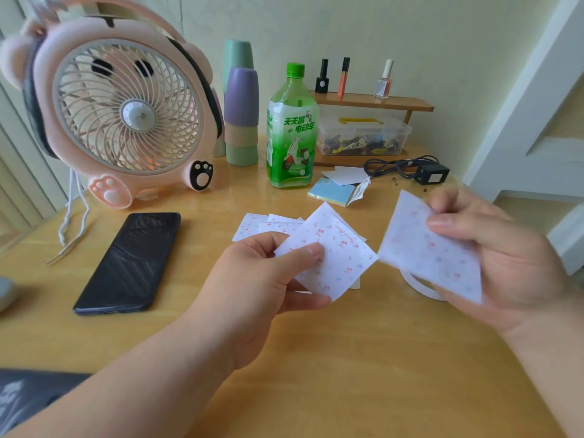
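2 hands are pinching: the left hand a cherry-print sheet, the right hand a blurred sheet.

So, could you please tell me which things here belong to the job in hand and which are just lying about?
In use: left hand with cherry-print sheet; right hand with second sheet; spare sheets.
Lying about: fan, phone, green bottle, stacked cups, charger.

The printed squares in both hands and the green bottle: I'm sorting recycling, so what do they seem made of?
Left square, pinched by the left hand: thin matte paper, it seems; crisp edges, cherry print. Right square, in the right hand: blurred, probably the same. Green bottle: clear glossy plastic, judging by highlights and printed label.
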Action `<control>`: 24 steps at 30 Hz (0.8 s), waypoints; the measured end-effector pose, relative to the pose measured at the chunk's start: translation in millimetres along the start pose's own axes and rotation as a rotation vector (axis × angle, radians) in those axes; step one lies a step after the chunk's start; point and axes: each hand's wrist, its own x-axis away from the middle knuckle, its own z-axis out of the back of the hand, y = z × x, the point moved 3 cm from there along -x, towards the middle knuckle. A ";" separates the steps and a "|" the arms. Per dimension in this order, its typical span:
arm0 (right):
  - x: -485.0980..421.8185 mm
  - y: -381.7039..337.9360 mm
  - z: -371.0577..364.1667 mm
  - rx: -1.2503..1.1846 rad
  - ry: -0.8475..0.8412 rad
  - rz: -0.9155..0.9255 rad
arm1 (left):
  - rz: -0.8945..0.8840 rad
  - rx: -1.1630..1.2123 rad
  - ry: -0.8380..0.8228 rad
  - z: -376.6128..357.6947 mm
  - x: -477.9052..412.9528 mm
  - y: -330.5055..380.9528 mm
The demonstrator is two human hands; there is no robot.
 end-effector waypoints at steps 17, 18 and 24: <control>-4.5 11.1 19.7 1.074 -0.194 -0.135 | -0.205 -0.293 0.157 -0.7 6.3 11.6; -5.7 14.3 18.5 1.070 -0.176 -0.125 | -0.211 -0.304 0.164 -0.7 7.5 12.4; -12.7 37.3 11.2 0.755 0.088 -0.110 | -0.399 -0.235 0.293 11.2 5.2 29.0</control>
